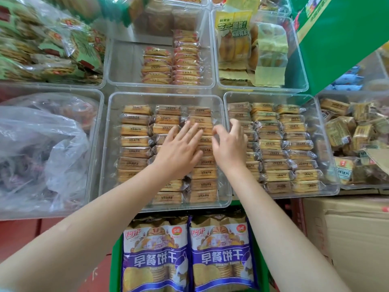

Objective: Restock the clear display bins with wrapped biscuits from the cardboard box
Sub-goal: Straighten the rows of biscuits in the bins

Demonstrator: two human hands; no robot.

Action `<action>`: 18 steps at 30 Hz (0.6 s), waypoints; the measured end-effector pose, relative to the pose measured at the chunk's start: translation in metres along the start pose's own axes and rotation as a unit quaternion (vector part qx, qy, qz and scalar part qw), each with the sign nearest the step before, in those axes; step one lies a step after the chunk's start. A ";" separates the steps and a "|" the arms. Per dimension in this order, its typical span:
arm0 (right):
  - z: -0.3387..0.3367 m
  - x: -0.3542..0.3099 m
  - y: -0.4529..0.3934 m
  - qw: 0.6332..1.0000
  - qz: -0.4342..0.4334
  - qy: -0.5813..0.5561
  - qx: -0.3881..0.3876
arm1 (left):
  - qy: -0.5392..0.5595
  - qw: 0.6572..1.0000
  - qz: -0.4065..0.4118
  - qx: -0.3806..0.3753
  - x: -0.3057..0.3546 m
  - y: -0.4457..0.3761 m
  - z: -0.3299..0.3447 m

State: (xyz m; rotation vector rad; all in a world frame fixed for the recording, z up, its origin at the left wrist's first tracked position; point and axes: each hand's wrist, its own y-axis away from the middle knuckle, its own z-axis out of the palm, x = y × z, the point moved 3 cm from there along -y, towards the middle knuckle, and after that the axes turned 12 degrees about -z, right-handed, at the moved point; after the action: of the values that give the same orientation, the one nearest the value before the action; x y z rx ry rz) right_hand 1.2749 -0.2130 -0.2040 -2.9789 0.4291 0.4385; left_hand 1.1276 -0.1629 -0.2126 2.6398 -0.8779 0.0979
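Left hand (179,148) flat on the biscuits (134,142), hiding the middle row; right hand (229,144) loosely curled, grasp unclear. Box (347,239) cut off right.

Both bare forearms are extended forward from the lower corners, converging toward centre. Left hand (179,151) is held palm down, fingers straight and slightly spread. Right hand (228,144) is held just beside it, fingers loosely curled, nothing seen gripped. The two hands are kept narrowly apart.
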 end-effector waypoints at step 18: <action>-0.026 -0.023 0.084 0.987 0.042 0.011 -0.155 | -0.083 0.997 -0.008 0.001 0.015 0.035 0.009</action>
State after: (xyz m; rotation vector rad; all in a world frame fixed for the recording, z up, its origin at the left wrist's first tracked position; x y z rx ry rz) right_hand 1.2364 -0.2904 -0.1772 -3.2776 0.5351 0.5252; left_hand 1.1184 -0.2005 -0.2074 2.6864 -0.9097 -0.1263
